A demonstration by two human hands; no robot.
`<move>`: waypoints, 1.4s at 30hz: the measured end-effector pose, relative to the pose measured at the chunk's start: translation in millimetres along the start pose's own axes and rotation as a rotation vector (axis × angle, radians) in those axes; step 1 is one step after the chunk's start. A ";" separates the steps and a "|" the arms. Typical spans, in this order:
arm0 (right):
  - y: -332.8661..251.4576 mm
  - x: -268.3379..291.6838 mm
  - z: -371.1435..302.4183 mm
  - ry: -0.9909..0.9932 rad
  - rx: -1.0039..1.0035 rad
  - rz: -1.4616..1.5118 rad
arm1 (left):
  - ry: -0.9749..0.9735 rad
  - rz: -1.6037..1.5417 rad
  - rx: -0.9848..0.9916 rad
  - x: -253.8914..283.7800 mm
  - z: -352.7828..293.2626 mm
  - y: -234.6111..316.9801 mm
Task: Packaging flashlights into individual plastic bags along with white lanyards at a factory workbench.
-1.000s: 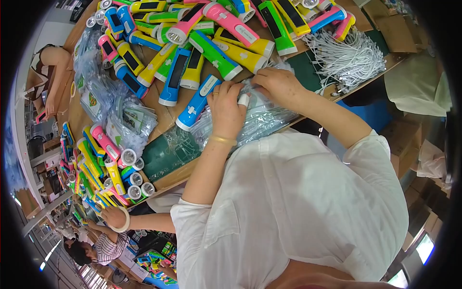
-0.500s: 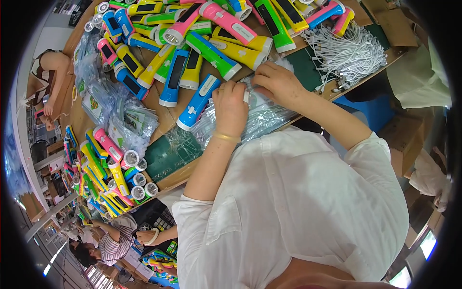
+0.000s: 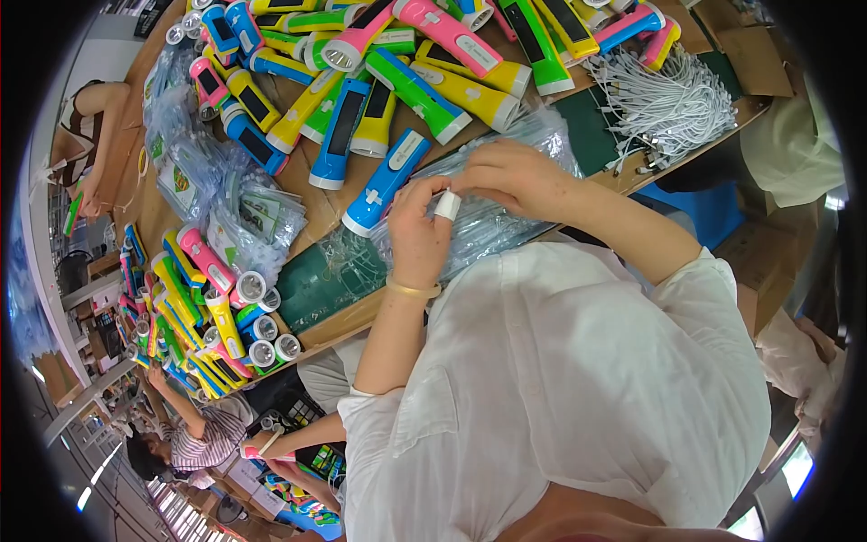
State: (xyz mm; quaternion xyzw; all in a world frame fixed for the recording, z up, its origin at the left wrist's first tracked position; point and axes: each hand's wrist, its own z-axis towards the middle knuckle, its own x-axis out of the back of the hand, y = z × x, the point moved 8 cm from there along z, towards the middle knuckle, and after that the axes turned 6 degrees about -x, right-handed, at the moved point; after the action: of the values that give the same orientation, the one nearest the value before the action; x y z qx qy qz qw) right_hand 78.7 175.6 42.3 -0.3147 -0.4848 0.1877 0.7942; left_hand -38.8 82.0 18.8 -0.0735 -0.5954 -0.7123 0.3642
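Note:
My left hand (image 3: 419,233) and my right hand (image 3: 513,177) meet over a stack of clear plastic bags (image 3: 497,221) at the table's near edge. White wrapping covers my left thumb. The fingers of both hands are bent and drawn together, their tips touching or nearly so. Whatever lies between them is hidden or too thin to make out. Just left of my left hand lies a blue flashlight (image 3: 388,181) with a white end and a white cross. Beyond my hands lies a green and blue flashlight (image 3: 417,95) among a pile of coloured ones.
White charging cables (image 3: 664,108) lie bundled at the right. Packed bags with printed cards (image 3: 230,208) lie left, and more flashlights (image 3: 199,316) crowd the table's left end. A cardboard box (image 3: 759,266) stands at right. Other people work at the left, including one in a striped shirt (image 3: 212,438).
My hands have drawn together, and the right has come down and left off the far part of the bags. My left thumb's wrapping shows more. The view has shifted slightly; people at left moved their arms.

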 end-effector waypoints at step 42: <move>24.3 55.8 -22.0 -0.169 -0.524 0.392 | -0.183 -0.179 -0.477 -17.1 9.2 53.3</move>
State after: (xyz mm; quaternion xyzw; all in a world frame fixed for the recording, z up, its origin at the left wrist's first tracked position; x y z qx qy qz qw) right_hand 124.0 220.0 54.8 -0.5786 -0.5108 0.2313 0.5923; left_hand 2.9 96.3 54.5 -0.1683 -0.4455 -0.8521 0.2170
